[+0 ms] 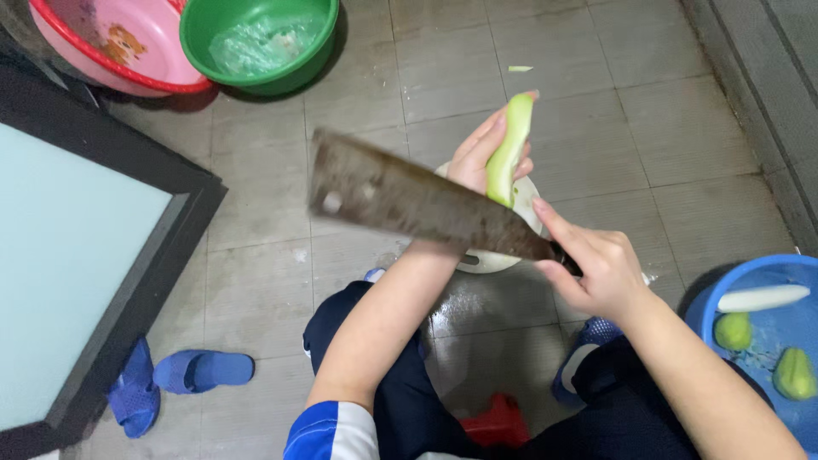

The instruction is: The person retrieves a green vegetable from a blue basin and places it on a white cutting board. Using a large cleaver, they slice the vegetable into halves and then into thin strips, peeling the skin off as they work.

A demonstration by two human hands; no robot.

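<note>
A long pale green peeled gourd (509, 153) stands nearly upright in the left hand (482, 158), whose fingers wrap its back, above a white round bowl (494, 258) on the floor. The right hand (596, 271) is clenched on the handle of a broad dark steel cleaver (409, 198), its blade lying flat across the left wrist and touching the gourd's lower end (the blade is blurred).

No packages, labels or signs show. The grey tiled floor (665, 128) is wet near the bowl, with one green scrap further up. At the right edge a blue plastic basin (771, 328) holds a white peeled piece and green chunks. A green plastic basin (260, 43) and a pink plastic basin (115, 43) sit touching at top left. A black-framed glass panel (85, 255) fills the left, blue slippers (183, 375) beside it. Open floor lies beyond the bowl, up to a grey wall at right.
</note>
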